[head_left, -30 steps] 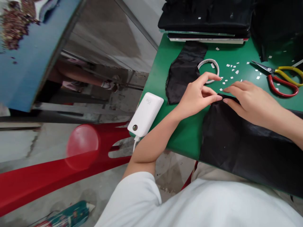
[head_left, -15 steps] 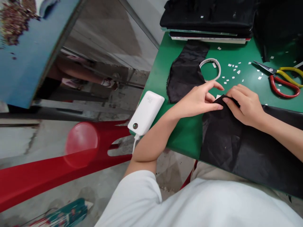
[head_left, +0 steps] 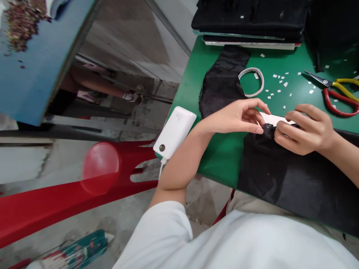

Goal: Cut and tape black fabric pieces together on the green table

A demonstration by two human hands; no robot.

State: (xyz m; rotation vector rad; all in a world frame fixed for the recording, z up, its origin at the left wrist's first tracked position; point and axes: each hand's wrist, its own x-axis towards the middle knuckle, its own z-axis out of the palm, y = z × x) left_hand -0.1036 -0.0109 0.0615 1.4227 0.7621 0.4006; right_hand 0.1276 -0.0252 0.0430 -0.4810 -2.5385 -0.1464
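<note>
Bearing the work: green table (head_left: 213,164), set in front of the seated person.
Black cloth (head_left: 280,183): spread along the near edge of the table, lying over the right-hand part of it; its far left corner is raised and bunched between the two hands.
Folded stack (head_left: 249,16): black material piled at the far side of the table.
Cloth piece (head_left: 221,82): black, smaller, lying flat beyond the left forearm.
Right hand (head_left: 311,130): fingers curled and grasping the bunched edge of the black cloth.
Left hand (head_left: 241,116): thumb tip at the same bunched corner, index finger raised and bent; whether the fingers pinch the cloth, cannot tell.
Scissors (head_left: 325,83): beyond the right hand and apart from it, one handle yellow, one red, blade tips toward the left.
White device (head_left: 175,132): on the left edge of the table, beside the left forearm, cable (head_left: 160,170) hanging from its near end.
White ring (head_left: 262,84): flat, touching the cloth piece, beyond the left hand.
White strip (head_left: 275,119): just behind the bunched corner, partly covered by the hands.
White chips (head_left: 285,84): scattered between ring and scissors.
</note>
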